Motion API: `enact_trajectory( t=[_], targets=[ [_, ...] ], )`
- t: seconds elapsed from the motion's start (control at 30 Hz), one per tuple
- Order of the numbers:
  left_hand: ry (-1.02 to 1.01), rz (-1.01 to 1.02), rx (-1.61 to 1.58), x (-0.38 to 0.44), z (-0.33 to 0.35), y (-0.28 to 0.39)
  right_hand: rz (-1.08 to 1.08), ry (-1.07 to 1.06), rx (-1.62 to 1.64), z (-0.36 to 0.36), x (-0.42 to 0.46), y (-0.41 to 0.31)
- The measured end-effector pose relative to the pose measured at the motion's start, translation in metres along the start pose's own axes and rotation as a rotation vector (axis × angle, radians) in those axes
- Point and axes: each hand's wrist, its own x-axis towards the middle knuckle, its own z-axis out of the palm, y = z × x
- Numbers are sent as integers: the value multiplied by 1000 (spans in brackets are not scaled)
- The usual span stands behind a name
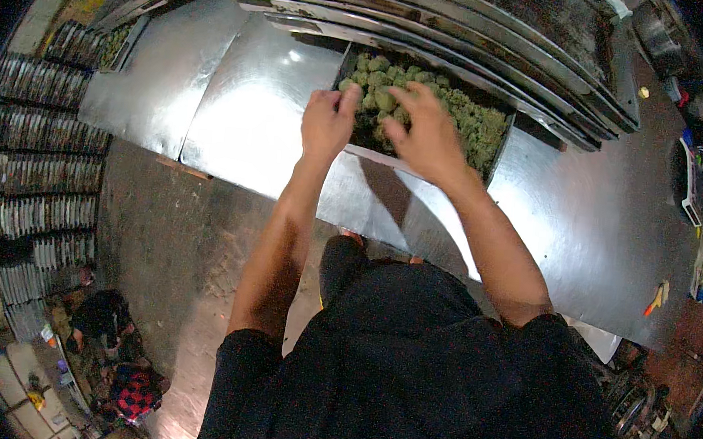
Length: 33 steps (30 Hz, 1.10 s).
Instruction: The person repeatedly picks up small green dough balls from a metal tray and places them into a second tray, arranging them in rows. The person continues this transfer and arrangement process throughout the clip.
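Note:
A dark-walled rectangular tray [500, 151] lies on the metal worktop before me. Rounded green clumps [376, 79] are gathered in its left and far part, while loose, crumbly green material [482, 127] fills the right. My left hand [327, 123] is at the tray's left side, fingers curled and thumb raised. A green clump shows beside its fingertips; whether it is gripped cannot be told. Over the tray's middle, my right hand [425, 129] is blurred, its thumb and fingers spread. One rounded clump [385, 100] appears just beyond the gap between them.
Long metal-edged trays [420, 12] are stacked behind the green-filled tray. Tall rows of stacked trays [32, 173] line the left. Two people [136, 389] are at the lower left. An orange-tipped tool [657, 298] lies on the metal worktop [262, 99] at the right.

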Motion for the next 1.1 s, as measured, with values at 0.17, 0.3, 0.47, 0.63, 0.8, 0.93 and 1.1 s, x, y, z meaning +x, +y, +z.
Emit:
enact_trajectory(
  t=[0.17, 0.3, 0.47, 0.63, 0.8, 0.93, 1.1],
  targets=[
    [102, 31, -145, -21, 27, -22, 329, -365, -288, -39, -14, 105],
    [224, 103, -178, -57, 33, -5, 155, -320, -313, -17, -30, 163],
    [108, 11, -336, -91, 31, 13, 375, -678, -349, -23, -42, 154],
    [87, -94, -373, -103, 27, 21, 164, -754, -349, -44, -43, 135],
    [126, -178, -350, -109, 28, 27, 142, -571, -425, -14, -50, 138],
    [108, -182, -371, -109, 32, 41, 30, -493, -459, -7, -39, 150],
    [26, -189, -407, -110, 23, 57, 19, -316, -456, -28, -21, 164]
  ],
)
